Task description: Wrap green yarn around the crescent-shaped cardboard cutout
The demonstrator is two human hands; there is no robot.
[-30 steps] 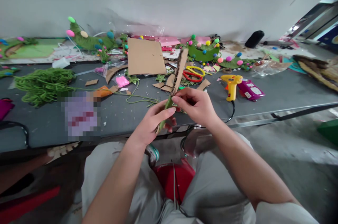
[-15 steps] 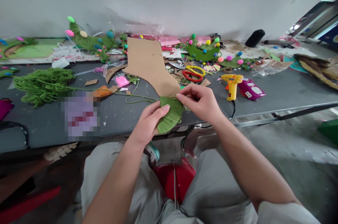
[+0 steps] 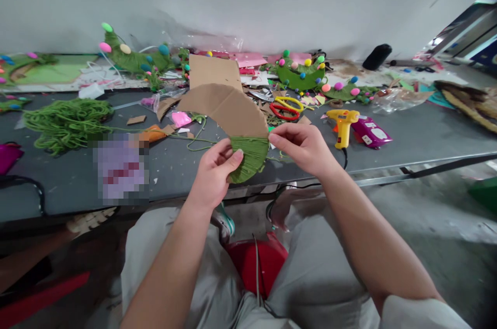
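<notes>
Left hand (image 3: 212, 176) grips the wrapped end of the cardboard crescent (image 3: 231, 104) at the near edge of the table (image 3: 174, 171); right hand (image 3: 305, 148) pinches green yarn (image 3: 253, 155) at the outer rim. Turns should lie taut and touching, the yarn pile (image 3: 68, 122) feeding snag-free.

- We get flat, cool, middling light; far right glows brighter.
- Soft shadows on far wall (image 3: 272, 3), left side.
- Pale sheen on floor (image 3: 438, 230), right; glints on clear plastic (image 3: 402, 100).
- Near left dim; far-right corner black.
- Wide-angle stretch towards edges; mosaic patch (image 3: 120, 168) at left.
- We read left hand (image 3: 213, 171), right hand (image 3: 305, 148), yarn-wrapped cardboard (image 3: 252, 155) fine, slightly soft.
</notes>
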